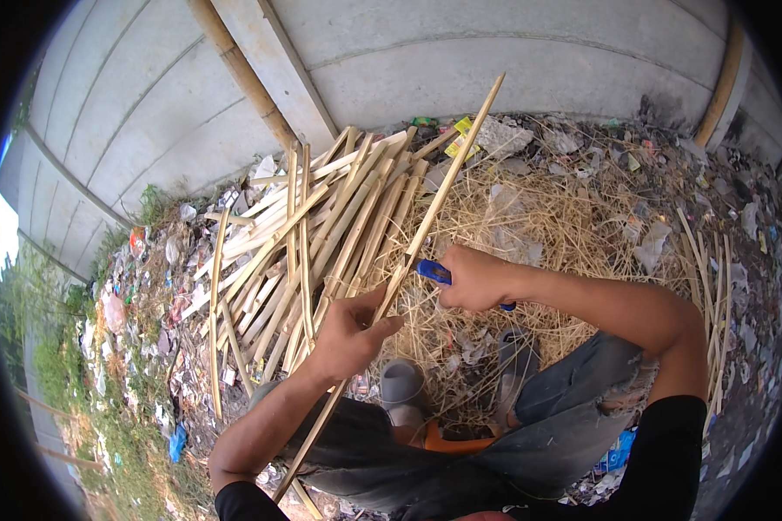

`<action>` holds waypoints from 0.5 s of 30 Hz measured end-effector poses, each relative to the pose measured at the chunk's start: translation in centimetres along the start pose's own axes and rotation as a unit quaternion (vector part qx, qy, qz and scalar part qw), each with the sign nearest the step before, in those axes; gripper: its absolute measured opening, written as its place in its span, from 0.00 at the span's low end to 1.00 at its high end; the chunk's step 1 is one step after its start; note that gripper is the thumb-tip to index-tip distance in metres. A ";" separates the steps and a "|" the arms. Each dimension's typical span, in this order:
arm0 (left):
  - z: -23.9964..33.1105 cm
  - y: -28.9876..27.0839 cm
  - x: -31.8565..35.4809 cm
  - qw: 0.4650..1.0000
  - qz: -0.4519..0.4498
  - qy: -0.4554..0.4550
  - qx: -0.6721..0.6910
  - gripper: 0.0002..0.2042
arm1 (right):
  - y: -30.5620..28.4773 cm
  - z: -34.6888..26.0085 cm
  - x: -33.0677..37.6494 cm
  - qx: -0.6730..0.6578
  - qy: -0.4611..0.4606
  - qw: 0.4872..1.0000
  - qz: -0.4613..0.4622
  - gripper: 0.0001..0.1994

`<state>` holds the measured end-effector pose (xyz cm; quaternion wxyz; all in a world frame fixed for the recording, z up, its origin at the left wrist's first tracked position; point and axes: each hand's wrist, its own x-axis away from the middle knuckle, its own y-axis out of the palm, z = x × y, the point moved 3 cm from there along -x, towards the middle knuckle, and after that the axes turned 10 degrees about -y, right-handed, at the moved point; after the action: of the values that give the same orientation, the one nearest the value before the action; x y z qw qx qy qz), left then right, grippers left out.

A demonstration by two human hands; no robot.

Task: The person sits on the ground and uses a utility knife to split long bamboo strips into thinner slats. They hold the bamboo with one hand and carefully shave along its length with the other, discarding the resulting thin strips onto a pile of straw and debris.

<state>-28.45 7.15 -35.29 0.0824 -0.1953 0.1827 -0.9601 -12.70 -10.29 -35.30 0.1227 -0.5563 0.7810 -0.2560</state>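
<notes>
A long pale bamboo strip (pixel 450 180) runs slantwise from beside my left thigh up toward the wall. My left hand (pixel 353 337) is closed around its lower half, with the thumb lying along it. In the fist of my right hand (pixel 478 276) is a blue-handled utility knife (pixel 433 272). The knife's dark blade meets the strip just above my left hand; how deep it sits cannot be made out. Behind the left hand lies a heap of cut bamboo strips (pixel 365 213), piled at different angles.
Thin bamboo shavings (pixel 552 230) cover the ground ahead of my grey shoes (pixel 403 384). More narrow strips (pixel 712 295) lie at the right. A concrete wall (pixel 504 52) with an upright bamboo pole (pixel 245 74) stands behind. Litter and weeds (pixel 139 417) spread leftward. Something orange (pixel 458 445) lies between my legs.
</notes>
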 end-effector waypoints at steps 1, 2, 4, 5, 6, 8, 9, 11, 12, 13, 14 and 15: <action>0.4 0.1 0.3 1.000 -0.009 -0.016 0.004 0.34 | 0.0 0.4 -0.1 -0.055 0.028 0.998 -0.020 0.11; 1.0 0.3 0.6 1.000 -0.007 -0.022 0.018 0.32 | 0.0 1.1 -0.2 -0.110 0.055 0.992 -0.040 0.11; 2.1 0.8 0.9 0.998 -0.006 -0.034 0.048 0.27 | 0.3 2.0 -0.4 -0.191 0.087 0.975 -0.073 0.12; 2.2 0.8 0.8 0.999 -0.009 -0.020 0.047 0.26 | 0.4 2.4 -0.3 -0.216 0.091 0.968 -0.085 0.12; 2.1 0.7 0.8 0.999 -0.008 -0.009 0.046 0.25 | 0.6 2.2 -0.5 -0.242 0.093 0.960 -0.102 0.12; 1.9 0.6 0.6 0.999 0.003 0.026 0.048 0.24 | -0.1 1.4 -0.7 0.005 -0.006 1.000 0.024 0.11; 1.8 0.8 0.4 0.997 0.012 0.051 0.050 0.23 | -0.4 0.5 -0.5 0.130 -0.055 0.986 0.088 0.10; 2.0 0.6 0.6 0.998 0.021 0.049 0.027 0.21 | 0.6 -0.7 -0.2 0.130 -0.071 0.985 0.087 0.09; 2.5 0.5 0.8 1.000 0.020 0.024 0.002 0.21 | 0.9 -1.0 0.1 0.131 -0.077 0.984 0.088 0.09; 2.7 0.5 0.9 1.000 0.019 -0.001 -0.023 0.21 | 1.4 -0.5 -0.3 0.125 -0.108 0.983 0.079 0.10; 2.8 0.7 0.9 1.000 0.010 0.014 -0.001 0.21 | 1.4 -0.1 -0.2 0.088 -0.084 0.992 0.045 0.10; 2.9 0.9 1.0 0.999 0.001 0.031 0.020 0.21 | 0.9 -0.7 0.1 0.053 -0.059 0.997 0.013 0.11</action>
<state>-28.05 5.13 -32.79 0.0817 -0.1632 0.1666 -0.9690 -13.78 -9.96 -35.17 0.2016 -0.5531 0.7646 -0.2622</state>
